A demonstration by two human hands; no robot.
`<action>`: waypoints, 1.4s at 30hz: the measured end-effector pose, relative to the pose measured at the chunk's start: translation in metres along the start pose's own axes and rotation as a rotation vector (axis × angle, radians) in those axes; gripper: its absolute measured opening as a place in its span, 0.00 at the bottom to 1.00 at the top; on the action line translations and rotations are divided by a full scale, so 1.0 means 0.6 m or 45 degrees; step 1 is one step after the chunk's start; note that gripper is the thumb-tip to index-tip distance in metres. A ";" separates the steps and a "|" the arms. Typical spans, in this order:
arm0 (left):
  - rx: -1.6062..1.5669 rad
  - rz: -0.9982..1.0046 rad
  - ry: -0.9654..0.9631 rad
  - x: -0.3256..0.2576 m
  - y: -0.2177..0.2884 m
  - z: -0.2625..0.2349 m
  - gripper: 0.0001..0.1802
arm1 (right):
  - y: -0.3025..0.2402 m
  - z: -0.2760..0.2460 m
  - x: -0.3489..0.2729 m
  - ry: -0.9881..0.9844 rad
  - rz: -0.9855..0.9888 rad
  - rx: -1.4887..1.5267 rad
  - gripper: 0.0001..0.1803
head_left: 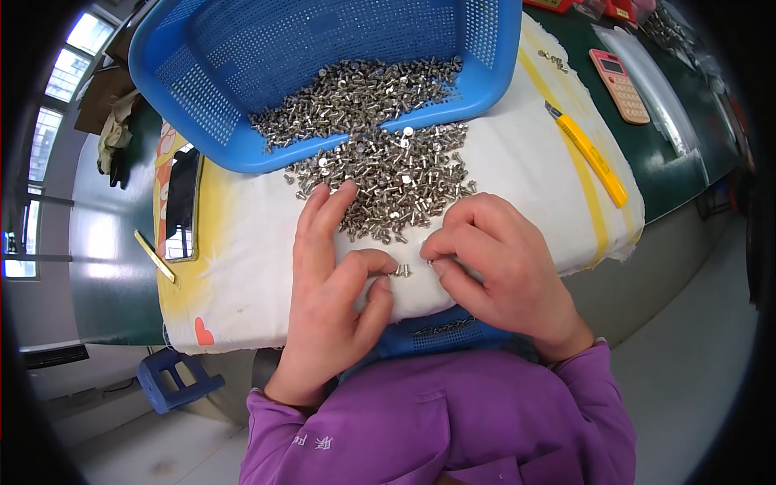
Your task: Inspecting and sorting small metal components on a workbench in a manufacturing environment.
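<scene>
Basically both hands work at the near edge of a pile of small silver screws (388,174), centre frame. Left hand (335,283): fingers spread over the pile edge, thumb curled in toward a couple of loose screws (402,271) just below the pile; it touches them, no closed grip visible. Right hand (493,259): fingers curled, thumb and forefinger pinched together right beside those same loose screws; looks like it pinches one, but the piece is too small to confirm.

Placement logic, as I read it: blue perforated basket (210,89) sits tilted at upper centre, open rim down toward the person, so screws spill out onto the white cloth (242,242) covering the desk (113,267). The cloth probably keeps parts from rolling. Pile stays within finger reach, single pieces get pulled out to the bare cloth between the hands.

Around:
- yellow utility knife (590,153) on the cloth, right of the basket, well apart from the hands
- pink calculator (618,85), upper right
- second blue basket (440,335) below the desk edge, near the lap, partly hidden by purple sleeves
- blue stool (174,376), lower left on the floor

Nothing blocks the hands; the basket rim lies on part of the pile.
</scene>
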State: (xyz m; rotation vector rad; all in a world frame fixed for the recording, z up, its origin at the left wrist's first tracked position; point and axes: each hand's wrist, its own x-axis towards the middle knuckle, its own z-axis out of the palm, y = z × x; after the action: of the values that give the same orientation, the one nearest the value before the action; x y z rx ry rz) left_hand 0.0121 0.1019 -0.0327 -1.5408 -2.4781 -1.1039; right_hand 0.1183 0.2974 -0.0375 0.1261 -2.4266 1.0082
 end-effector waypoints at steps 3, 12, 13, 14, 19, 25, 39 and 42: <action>-0.015 0.015 -0.011 -0.001 -0.003 0.000 0.11 | 0.001 -0.003 0.001 -0.040 -0.003 -0.027 0.09; -0.021 -0.021 0.002 -0.003 -0.001 -0.001 0.10 | -0.001 -0.005 0.004 -0.147 0.016 0.148 0.05; -0.022 -0.021 0.001 -0.003 -0.003 0.001 0.10 | 0.000 -0.003 0.004 -0.147 0.017 0.148 0.05; -0.026 -0.008 -0.003 -0.003 -0.004 0.000 0.10 | 0.000 0.001 0.004 -0.127 0.007 0.096 0.05; -0.032 0.010 -0.014 -0.002 -0.003 -0.002 0.10 | 0.001 0.005 0.001 -0.050 -0.007 -0.007 0.06; -0.046 0.015 -0.042 -0.003 -0.002 -0.007 0.10 | -0.003 -0.001 0.002 -0.066 0.005 0.021 0.07; -0.002 -0.057 0.011 -0.011 -0.001 -0.007 0.13 | -0.003 0.000 0.000 -0.136 -0.046 -0.033 0.07; -0.016 -0.009 -0.017 -0.007 -0.004 -0.008 0.12 | 0.000 0.001 -0.001 -0.121 -0.083 -0.029 0.09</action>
State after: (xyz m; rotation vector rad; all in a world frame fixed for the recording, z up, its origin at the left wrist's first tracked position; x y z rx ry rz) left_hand 0.0105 0.0951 -0.0320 -1.5487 -2.4924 -1.1156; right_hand 0.1185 0.2970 -0.0380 0.2484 -2.5018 0.9653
